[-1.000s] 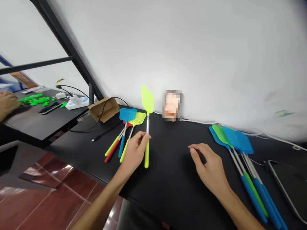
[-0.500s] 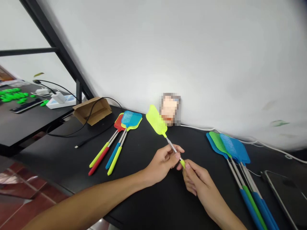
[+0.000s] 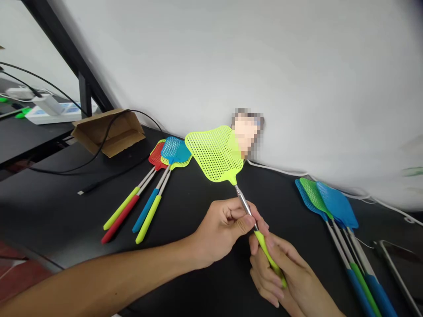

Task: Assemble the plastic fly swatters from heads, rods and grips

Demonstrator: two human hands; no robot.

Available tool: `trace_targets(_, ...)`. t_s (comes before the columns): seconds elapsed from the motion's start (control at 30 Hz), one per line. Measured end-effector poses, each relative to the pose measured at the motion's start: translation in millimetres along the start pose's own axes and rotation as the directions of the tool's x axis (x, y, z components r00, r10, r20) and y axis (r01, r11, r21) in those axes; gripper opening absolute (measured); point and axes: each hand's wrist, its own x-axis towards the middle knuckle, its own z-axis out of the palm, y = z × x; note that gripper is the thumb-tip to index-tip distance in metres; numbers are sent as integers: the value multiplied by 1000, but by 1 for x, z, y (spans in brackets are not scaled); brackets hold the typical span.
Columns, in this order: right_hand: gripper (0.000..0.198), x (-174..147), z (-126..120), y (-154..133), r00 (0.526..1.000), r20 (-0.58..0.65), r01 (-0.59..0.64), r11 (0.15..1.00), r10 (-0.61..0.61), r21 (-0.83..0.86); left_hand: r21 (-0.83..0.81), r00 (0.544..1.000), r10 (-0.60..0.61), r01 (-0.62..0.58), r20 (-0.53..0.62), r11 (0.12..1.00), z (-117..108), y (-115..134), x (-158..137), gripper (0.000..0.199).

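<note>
A yellow-green fly swatter (image 3: 216, 152) with a perforated head is held up above the black table, its head tilted up and to the left. My left hand (image 3: 228, 226) pinches its silver metal shaft just above the grip. Around the yellow-green handle my right hand (image 3: 280, 264) is closed, with the handle's lower end showing past the fingers. To the left lie several swatters in a fan, a blue one (image 3: 175, 149) on top and a red one (image 3: 156, 155) beside it. On the right rests another bunch with blue heads (image 3: 339, 202) and a green one (image 3: 313, 193).
An open cardboard box (image 3: 110, 134) sits at the back left with a black cable (image 3: 109, 127) over it. Behind it is a white power strip (image 3: 62, 112). A phone (image 3: 401, 268) lies at the right edge. A white cable (image 3: 280, 169) runs along the wall, near a blurred-out object (image 3: 249, 132).
The held swatter has turned so its head faces me more broadly. More of its handle now shows in my right hand, which sits a little lower. The view has shifted slightly.
</note>
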Motion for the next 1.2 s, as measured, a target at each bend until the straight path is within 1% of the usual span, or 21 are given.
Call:
trace_targets(0.1,41,1,-4,6,994,-42,93,987,-99,-133,49,997,40,-37,-61,998,1,2,1,23)
trace_targets(0.17,36,-1,-11,9,974,-85,168,922,-209,-348,115,983,95,-78,-155,990,-4,11,6,18)
trace_targets(0.2,33,-2,-16,9,954,-105,197,849,-282,-490,145,965,143,-113,-218,983,-9,17,10,16)
trace_targets(0.23,31,-3,-22,8,923,-118,216,745,-367,-631,168,936,206,-162,-285,972,-14,25,15,14)
trace_targets(0.3,28,-2,-33,4,827,-113,212,491,-551,-845,221,842,371,-305,-391,926,-24,41,24,14)
trace_targets(0.37,24,2,-43,-2,714,-71,168,269,-697,-948,314,739,520,-418,-429,853,-29,53,28,16)
trace_targets(0.4,24,5,-47,-5,664,-50,136,186,-746,-973,354,716,557,-436,-421,827,-29,55,28,16)
trace_targets(0.43,23,8,-52,-8,626,-31,99,119,-779,-988,383,720,568,-431,-400,817,-28,55,26,16)
trace_targets(0.47,23,11,-56,-11,603,-8,65,59,-797,-996,396,749,550,-408,-371,823,-25,53,23,18)
trace_targets(0.53,23,17,-64,-14,578,53,2,-64,-814,-998,377,834,455,-332,-311,865,-19,45,15,27)
trace_targets(0.6,22,20,-70,-15,579,124,-54,-190,-806,-980,311,908,326,-240,-263,920,-13,36,8,31)
trace_targets(0.67,21,22,-76,-15,595,176,-92,-283,-784,-955,243,951,207,-149,-232,958,-10,29,4,28)
trace_targets(0.7,21,22,-78,-15,605,187,-100,-306,-774,-947,219,962,164,-116,-219,969,-9,28,4,28)
trace_targets(0.77,22,23,-81,-15,625,192,-97,-319,-757,-943,184,975,108,-72,-192,980,-9,27,4,29)
trace_targets(0.87,26,23,-81,-15,642,174,-83,-294,-747,-952,117,988,50,-33,-146,993,-8,28,6,27)
trace_targets(0.93,28,22,-77,-16,639,157,-58,-250,-753,-966,64,991,9,-1,-134,998,-6,29,6,26)
trace_targets(0.97,28,22,-73,-17,629,139,-36,-207,-765,-978,40,991,-11,17,-132,999,-5,30,6,26)
trace_targets(1.03,28,20,-62,-22,609,66,39,-53,-790,-998,1,990,-71,72,-124,997,-2,31,5,27)
trace_targets(1.13,32,18,-35,-32,629,-97,178,264,-771,-948,-29,980,-174,172,-96,985,1,31,2,25)
trace_targets(1.17,33,17,-25,-35,634,-137,211,340,-761,-917,-20,977,-190,188,-95,982,2,30,2,24)
trace_targets(1.2,35,17,-16,-37,632,-162,232,385,-758,-893,5,977,-187,189,-102,982,3,29,1,24)
